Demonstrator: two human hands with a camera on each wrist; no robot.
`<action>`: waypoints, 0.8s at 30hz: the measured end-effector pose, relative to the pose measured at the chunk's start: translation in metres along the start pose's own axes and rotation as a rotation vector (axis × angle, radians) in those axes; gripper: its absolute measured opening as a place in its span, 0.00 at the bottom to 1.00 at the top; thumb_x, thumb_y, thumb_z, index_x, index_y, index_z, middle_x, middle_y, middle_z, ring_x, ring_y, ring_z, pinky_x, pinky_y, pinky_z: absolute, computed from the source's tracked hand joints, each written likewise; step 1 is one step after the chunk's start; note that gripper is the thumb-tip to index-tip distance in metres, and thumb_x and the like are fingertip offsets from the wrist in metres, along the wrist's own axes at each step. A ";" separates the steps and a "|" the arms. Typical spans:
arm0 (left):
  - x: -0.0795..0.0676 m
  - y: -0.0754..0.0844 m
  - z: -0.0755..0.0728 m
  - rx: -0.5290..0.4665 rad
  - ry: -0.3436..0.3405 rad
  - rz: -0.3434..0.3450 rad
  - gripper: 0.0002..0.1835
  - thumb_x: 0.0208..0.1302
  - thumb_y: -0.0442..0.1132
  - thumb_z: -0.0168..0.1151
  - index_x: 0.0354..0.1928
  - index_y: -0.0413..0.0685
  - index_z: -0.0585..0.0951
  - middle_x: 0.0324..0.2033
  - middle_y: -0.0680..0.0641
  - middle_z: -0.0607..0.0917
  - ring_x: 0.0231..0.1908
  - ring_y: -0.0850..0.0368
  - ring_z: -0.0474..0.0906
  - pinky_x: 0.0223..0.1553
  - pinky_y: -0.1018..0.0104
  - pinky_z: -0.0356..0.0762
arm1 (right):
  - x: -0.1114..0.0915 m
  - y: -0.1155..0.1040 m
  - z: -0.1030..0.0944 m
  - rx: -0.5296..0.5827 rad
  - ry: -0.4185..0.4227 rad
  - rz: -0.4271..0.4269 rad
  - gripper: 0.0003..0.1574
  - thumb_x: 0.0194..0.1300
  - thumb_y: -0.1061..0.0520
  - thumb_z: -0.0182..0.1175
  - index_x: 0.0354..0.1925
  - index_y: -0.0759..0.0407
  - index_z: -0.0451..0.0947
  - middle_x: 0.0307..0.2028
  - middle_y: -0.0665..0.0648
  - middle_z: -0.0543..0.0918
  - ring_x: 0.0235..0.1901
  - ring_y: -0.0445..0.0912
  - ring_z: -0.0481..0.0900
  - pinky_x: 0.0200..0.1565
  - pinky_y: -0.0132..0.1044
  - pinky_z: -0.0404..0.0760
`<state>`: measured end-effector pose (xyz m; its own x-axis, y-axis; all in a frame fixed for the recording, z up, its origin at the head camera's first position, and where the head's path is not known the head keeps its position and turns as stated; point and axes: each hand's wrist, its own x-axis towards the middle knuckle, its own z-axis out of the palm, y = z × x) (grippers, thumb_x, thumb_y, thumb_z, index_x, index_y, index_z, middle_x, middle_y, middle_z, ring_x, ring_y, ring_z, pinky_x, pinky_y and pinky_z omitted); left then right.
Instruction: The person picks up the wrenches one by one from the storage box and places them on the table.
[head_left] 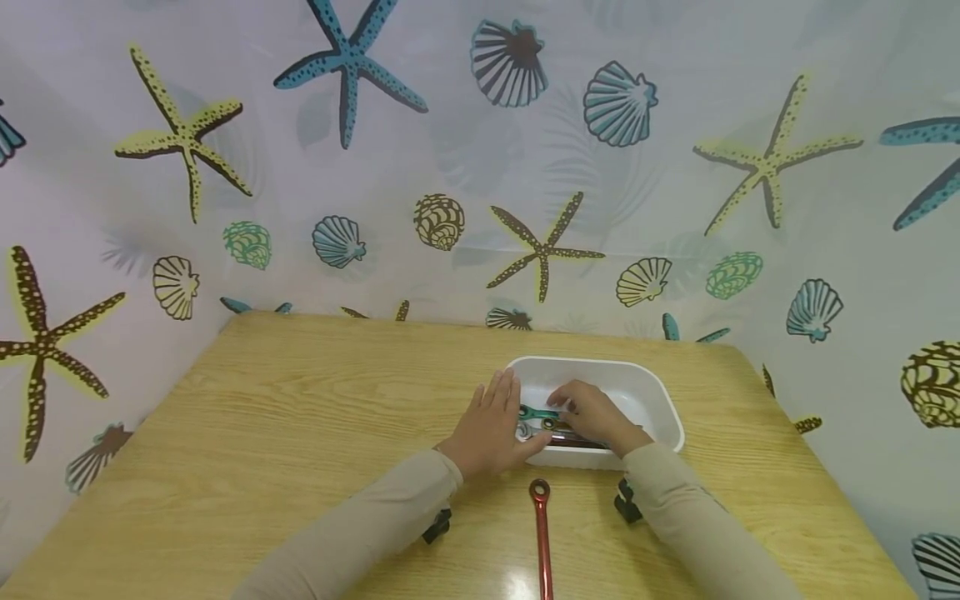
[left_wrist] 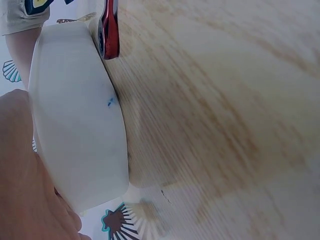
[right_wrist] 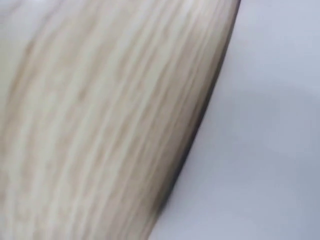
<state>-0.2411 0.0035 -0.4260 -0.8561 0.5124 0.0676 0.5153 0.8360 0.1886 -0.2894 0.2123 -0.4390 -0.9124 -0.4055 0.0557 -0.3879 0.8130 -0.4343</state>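
Note:
A white plastic tub [head_left: 660, 408] holds several ratcheting wrenches, among them a green wrench [head_left: 534, 412] and a dark red one [head_left: 577, 443] along the near wall. My left hand [head_left: 487, 429] lies at the tub's left end with straight fingers, its thumb reaching over the near rim. In the left wrist view, that hand [left_wrist: 25, 175] runs along the tub's wall [left_wrist: 80, 115]. Inside the tub, my right hand [head_left: 592, 412] has bent fingers right over the green wrench; I cannot tell whether they pinch it. The palm hides part of the wrenches.
A red ratcheting wrench [head_left: 542, 533] lies on the wooden table [head_left: 300, 400] in front of the tub, between my forearms. Behind the table hangs a cloth [head_left: 420, 167] printed with shells and starfish. The right wrist view shows only the tub's wall [right_wrist: 260, 125] and wood grain.

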 end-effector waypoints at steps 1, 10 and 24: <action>0.000 0.000 0.000 -0.005 -0.005 -0.003 0.51 0.65 0.72 0.35 0.74 0.35 0.48 0.74 0.38 0.46 0.74 0.44 0.39 0.71 0.48 0.47 | 0.000 -0.001 0.000 -0.014 -0.005 -0.009 0.14 0.55 0.72 0.60 0.42 0.64 0.82 0.38 0.59 0.81 0.39 0.51 0.79 0.44 0.47 0.78; -0.001 0.001 -0.001 -0.029 -0.009 -0.006 0.51 0.66 0.72 0.35 0.74 0.35 0.48 0.74 0.38 0.46 0.74 0.44 0.39 0.71 0.48 0.46 | 0.002 -0.002 0.004 -0.124 -0.069 -0.023 0.14 0.59 0.72 0.58 0.43 0.62 0.78 0.34 0.56 0.79 0.38 0.50 0.77 0.46 0.47 0.77; -0.001 0.001 0.000 -0.029 0.006 -0.001 0.51 0.66 0.71 0.37 0.73 0.34 0.49 0.74 0.37 0.47 0.74 0.43 0.41 0.70 0.47 0.47 | -0.001 -0.001 0.004 -0.166 -0.074 -0.049 0.21 0.57 0.74 0.59 0.45 0.53 0.78 0.33 0.55 0.74 0.33 0.47 0.72 0.39 0.45 0.76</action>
<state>-0.2399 0.0043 -0.4261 -0.8567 0.5106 0.0736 0.5135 0.8302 0.2171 -0.2878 0.2102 -0.4426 -0.8821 -0.4711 0.0042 -0.4536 0.8467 -0.2779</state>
